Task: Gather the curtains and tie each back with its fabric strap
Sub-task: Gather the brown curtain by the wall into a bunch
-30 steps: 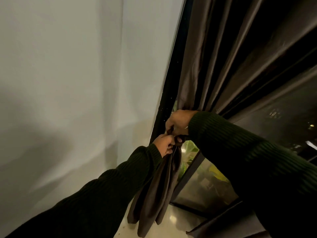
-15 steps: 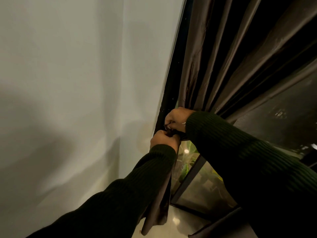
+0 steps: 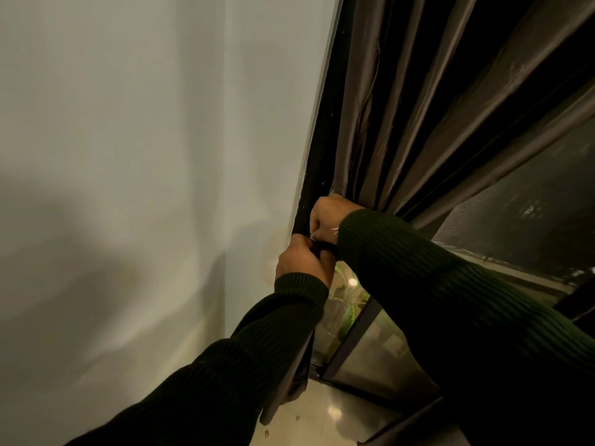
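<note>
Facing pale wall [image 3: 135, 188], dark window [image 3: 531, 214].

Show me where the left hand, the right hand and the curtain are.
left hand [image 3: 302, 263], head view, on the back of the hand.
right hand [image 3: 328, 217], head view, on the back of the hand.
curtain [image 3: 363, 123], head view, on a lit fold above the hands.

Glossy pale floor [image 3: 325, 423] (small red specks [image 3: 266, 433]), curtain hem [image 3: 283, 394] above
</note>
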